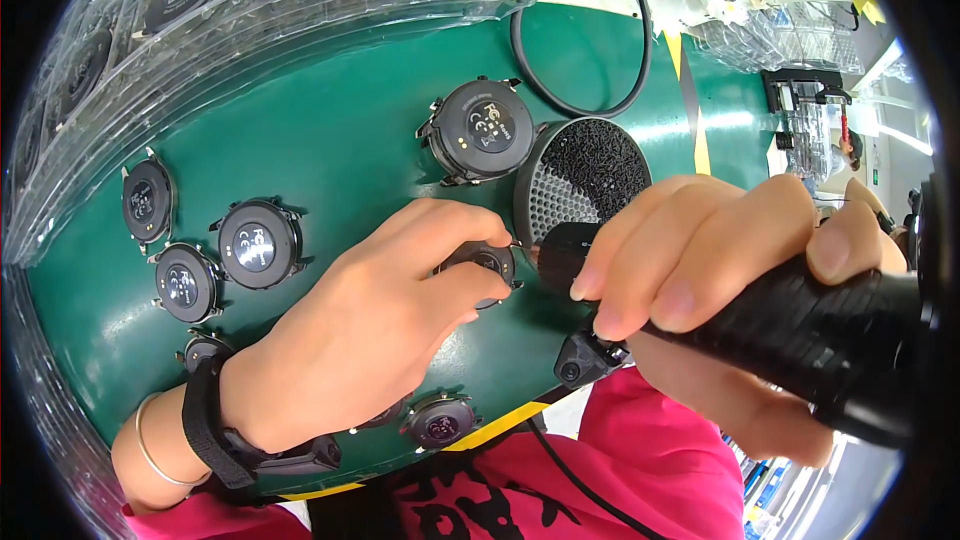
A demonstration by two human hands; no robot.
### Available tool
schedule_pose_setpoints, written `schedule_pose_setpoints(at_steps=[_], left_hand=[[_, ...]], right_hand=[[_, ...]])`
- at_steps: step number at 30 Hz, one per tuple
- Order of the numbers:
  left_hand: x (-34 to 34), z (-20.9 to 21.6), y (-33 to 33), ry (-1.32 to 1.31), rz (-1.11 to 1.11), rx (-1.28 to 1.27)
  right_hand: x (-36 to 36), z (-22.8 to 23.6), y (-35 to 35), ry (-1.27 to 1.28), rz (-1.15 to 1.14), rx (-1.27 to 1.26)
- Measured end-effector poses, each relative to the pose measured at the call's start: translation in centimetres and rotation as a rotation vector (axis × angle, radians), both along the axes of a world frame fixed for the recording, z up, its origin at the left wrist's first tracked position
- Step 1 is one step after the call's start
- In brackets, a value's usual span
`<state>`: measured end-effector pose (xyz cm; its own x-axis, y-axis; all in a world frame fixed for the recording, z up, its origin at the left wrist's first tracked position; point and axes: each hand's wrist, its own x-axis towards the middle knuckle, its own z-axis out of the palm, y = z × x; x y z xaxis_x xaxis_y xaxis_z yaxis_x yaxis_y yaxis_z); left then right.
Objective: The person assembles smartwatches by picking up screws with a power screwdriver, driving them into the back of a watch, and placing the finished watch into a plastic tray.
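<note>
My left hand (370, 305) pinches a small round black watch body (488, 258) at its sides, back face up, on the green mat (350, 155). My fingers cover part of it. My right hand (700, 250) wraps round a thick black electric screwdriver (850, 345), tilted so that its narrow tip meets the right edge of that watch body. Just beyond the tip stands a round dish (552, 202) with a dimpled floor, partly covered by small black screws (600, 155). Another watch body (482, 130) lies against the dish's left side, back up.
Several more watch bodies lie on the left, one of them here (260, 243), and near the front edge, like this one (440, 422). Stacked clear plastic trays (330, 10) holding watch bodies line the far left. A black cable (645, 40) loops behind the dish. Yellow-black tape (500, 427) marks the front edge.
</note>
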<state>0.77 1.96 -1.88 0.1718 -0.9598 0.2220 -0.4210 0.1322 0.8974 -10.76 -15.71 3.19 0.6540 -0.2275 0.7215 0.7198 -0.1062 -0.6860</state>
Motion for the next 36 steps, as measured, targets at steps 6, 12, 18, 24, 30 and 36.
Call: schedule_pose_setpoints(at_steps=[6,12,18,24,30,36], left_hand=[[-0.2,-0.4,0.3,0.006,0.029,-0.007],[-0.4,0.0,0.0,-0.058,0.0,-0.037],[0.2,-0.3,0.0,-0.21,-0.014,-0.058],[0.2,0.4,0.0,-0.163,-0.022,0.018],[0.2,0.4,0.0,-0.155,-0.026,0.032],[0.3,0.3,0.1,-0.186,-0.042,0.022]], right_hand=[[0.1,-0.5,-0.1,0.029,0.016,0.065],[-0.3,0.3,-0.5,0.058,-0.011,0.084],[-0.1,0.6,-2.6,0.067,-0.065,0.104],[0.0,0.2,-4.2,0.089,-0.07,-0.054],[-0.1,-0.1,-4.6,0.082,-0.06,-0.105],[0.0,-0.1,-4.3,0.086,-0.069,-0.11]])
